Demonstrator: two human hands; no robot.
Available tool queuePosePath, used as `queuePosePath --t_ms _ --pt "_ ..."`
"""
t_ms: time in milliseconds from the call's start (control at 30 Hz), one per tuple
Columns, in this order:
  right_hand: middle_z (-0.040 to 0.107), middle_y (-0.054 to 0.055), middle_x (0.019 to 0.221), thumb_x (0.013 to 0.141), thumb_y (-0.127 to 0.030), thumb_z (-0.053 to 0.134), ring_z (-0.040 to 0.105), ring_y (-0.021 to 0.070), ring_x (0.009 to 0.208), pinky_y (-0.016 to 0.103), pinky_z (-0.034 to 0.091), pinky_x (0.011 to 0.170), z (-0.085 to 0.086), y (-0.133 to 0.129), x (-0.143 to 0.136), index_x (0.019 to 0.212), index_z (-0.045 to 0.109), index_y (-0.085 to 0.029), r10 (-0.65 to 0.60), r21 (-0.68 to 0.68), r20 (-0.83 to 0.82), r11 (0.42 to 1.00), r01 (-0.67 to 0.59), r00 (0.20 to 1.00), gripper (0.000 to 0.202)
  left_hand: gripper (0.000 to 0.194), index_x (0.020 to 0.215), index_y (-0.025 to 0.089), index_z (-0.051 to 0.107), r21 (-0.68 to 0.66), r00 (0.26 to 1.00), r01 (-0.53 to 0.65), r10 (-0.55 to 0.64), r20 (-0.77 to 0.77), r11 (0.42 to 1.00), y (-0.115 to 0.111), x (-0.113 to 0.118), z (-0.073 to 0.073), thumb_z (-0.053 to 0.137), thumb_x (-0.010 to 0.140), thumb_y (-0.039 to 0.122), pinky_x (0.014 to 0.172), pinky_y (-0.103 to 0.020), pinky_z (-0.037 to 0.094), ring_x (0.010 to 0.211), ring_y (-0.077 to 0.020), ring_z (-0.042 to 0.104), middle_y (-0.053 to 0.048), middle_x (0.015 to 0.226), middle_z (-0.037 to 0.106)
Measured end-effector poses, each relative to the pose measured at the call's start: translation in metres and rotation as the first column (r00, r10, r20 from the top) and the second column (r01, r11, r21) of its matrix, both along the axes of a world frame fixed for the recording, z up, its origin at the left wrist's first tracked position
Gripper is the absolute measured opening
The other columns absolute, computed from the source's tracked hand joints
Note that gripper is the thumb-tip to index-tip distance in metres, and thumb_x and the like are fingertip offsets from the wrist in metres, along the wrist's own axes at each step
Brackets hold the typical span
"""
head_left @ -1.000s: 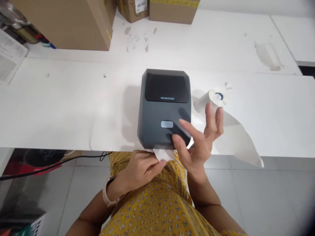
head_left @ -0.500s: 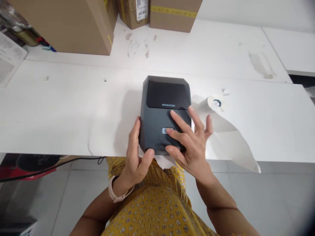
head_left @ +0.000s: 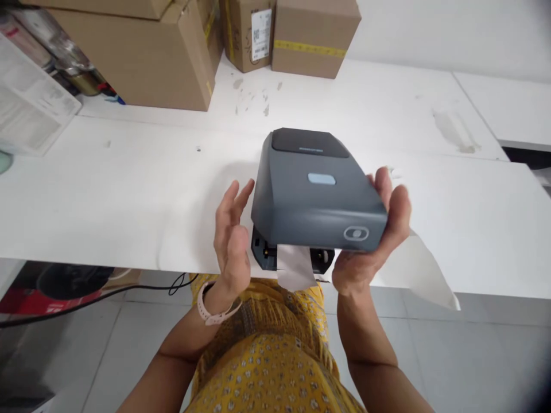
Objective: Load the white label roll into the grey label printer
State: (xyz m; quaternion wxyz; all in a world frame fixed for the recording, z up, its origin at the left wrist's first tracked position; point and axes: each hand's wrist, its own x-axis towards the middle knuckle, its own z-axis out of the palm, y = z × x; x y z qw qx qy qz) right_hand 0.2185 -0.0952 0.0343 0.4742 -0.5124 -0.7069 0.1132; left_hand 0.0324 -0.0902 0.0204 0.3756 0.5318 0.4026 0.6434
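Observation:
A dark grey label printer (head_left: pixel 321 215) stands at the table's front edge, its cover tilted up off the black base (head_left: pixel 263 252). My right hand (head_left: pixel 379 229) grips the raised cover at its right front corner, thumb below and fingers along the side. A white paper strip (head_left: pixel 295 267) hangs from the base over the table edge. Beside the printer's left side, my left hand (head_left: pixel 232 235) is open with fingers apart, holding nothing. A long curled sheet of white paper (head_left: pixel 424 267) extends past the table edge on the right; its roll is mostly hidden behind my right hand.
Cardboard boxes (head_left: pixel 316 37) stand along the back of the white table (head_left: pixel 129 189). Bottles and a clear package with printed paper (head_left: pixel 34 94) are at the far left. A black cable (head_left: pixel 142 287) runs below the front edge.
The printer's cover has been lifted and tilted, exposing the base and the paper strip. My right hand moved from the light button to the cover's right corner; my left hand came off the side.

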Motion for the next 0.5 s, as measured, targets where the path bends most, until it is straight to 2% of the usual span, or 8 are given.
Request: queuePosePath --t_ms 67,133,200,267,333,400,467,500 --pt "0.024 0.007 0.171 0.105 -0.064 0.007 0.027 0.0391 0.162 0.066 0.031 0.127 0.022 0.022 -0.007 0.164 0.01 -0.037 -0.094 0.242 -0.115 0.963 0.12 0.989 0.065 0.043 0.147 0.035 0.056 -0.032 0.999 -0.03 0.031 0.033 0.999 0.014 -0.004 -0.006 0.047 0.108 0.051 0.126 -0.052 0.039 0.147 -0.0291 0.053 -0.004 0.15 0.063" --pt "0.029 0.008 0.166 0.107 -0.06 0.001 0.032 0.0349 0.16 0.057 0.038 0.124 0.042 0.043 -0.015 0.16 0.02 -0.032 -0.142 0.358 -0.101 0.918 0.169 0.985 0.063 0.042 0.142 0.032 0.061 -0.1 1.0 0.018 -0.02 -0.015 0.995 0.026 -0.009 -0.013 0.06 0.103 0.048 0.124 -0.053 0.041 0.144 -0.0296 0.055 -0.005 0.149 0.063" --pt "0.026 0.009 0.167 0.109 -0.056 0.006 0.028 0.0297 0.163 0.049 0.039 0.125 0.059 0.064 -0.018 0.159 0.022 -0.03 -0.188 0.399 -0.064 0.895 0.198 0.98 0.059 0.053 0.144 0.031 0.058 -0.167 0.987 0.103 -0.122 -0.106 0.98 0.036 -0.014 -0.018 0.071 0.095 0.048 0.122 -0.054 0.042 0.147 -0.0321 0.052 -0.008 0.155 0.058" --pt "0.025 0.011 0.168 0.111 -0.054 0.012 0.023 0.0263 0.165 0.045 0.034 0.128 0.071 0.086 -0.017 0.159 0.023 -0.026 -0.223 0.441 -0.05 0.87 0.222 0.973 0.057 0.065 0.15 0.03 0.051 -0.199 0.965 0.148 -0.185 -0.185 0.969 0.044 -0.017 -0.019 0.075 0.091 0.047 0.12 -0.055 0.044 0.149 -0.0343 0.049 -0.01 0.159 0.054" --pt "0.026 0.018 0.169 0.113 -0.051 0.014 0.022 0.026 0.164 0.044 0.028 0.13 0.081 0.107 -0.013 0.16 0.022 -0.015 -0.236 0.474 -0.022 0.853 0.218 0.971 0.06 0.069 0.153 0.029 0.048 -0.212 0.948 0.138 -0.191 -0.255 0.967 0.052 -0.018 -0.016 0.074 0.09 0.043 0.118 -0.056 0.046 0.147 -0.0356 0.05 -0.012 0.16 0.052" --pt "0.025 0.024 0.17 0.114 -0.045 0.014 0.03 0.0246 0.161 0.044 0.028 0.13 0.09 0.124 -0.01 0.16 0.019 -0.007 -0.246 0.448 0.021 0.869 0.211 0.969 0.06 0.069 0.153 0.027 0.047 -0.218 0.929 0.104 -0.173 -0.328 0.971 0.06 -0.017 -0.013 0.072 0.089 0.036 0.116 -0.059 0.047 0.145 -0.0364 0.052 -0.014 0.159 0.053" --pt "0.026 0.023 0.171 0.115 -0.042 0.018 0.031 0.0239 0.161 0.046 0.031 0.129 0.098 0.132 -0.01 0.161 0.018 -0.01 -0.299 0.406 0.056 0.879 0.252 0.953 0.056 0.071 0.153 0.025 0.048 -0.206 0.905 0.084 -0.161 -0.394 0.975 0.067 -0.016 -0.011 0.071 0.086 0.028 0.116 -0.062 0.045 0.144 -0.037 0.052 -0.014 0.157 0.055" --pt "0.026 0.02 0.172 0.114 -0.042 0.024 0.027 0.0252 0.163 0.048 0.032 0.128 0.1 0.131 -0.011 0.162 0.018 -0.015 -0.345 0.411 0.06 0.863 0.292 0.937 0.055 0.072 0.153 0.025 0.048 -0.196 0.895 0.08 -0.157 -0.417 0.977 0.071 -0.015 -0.01 0.071 0.085 0.024 0.117 -0.063 0.044 0.144 -0.037 0.052 -0.014 0.156 0.056"
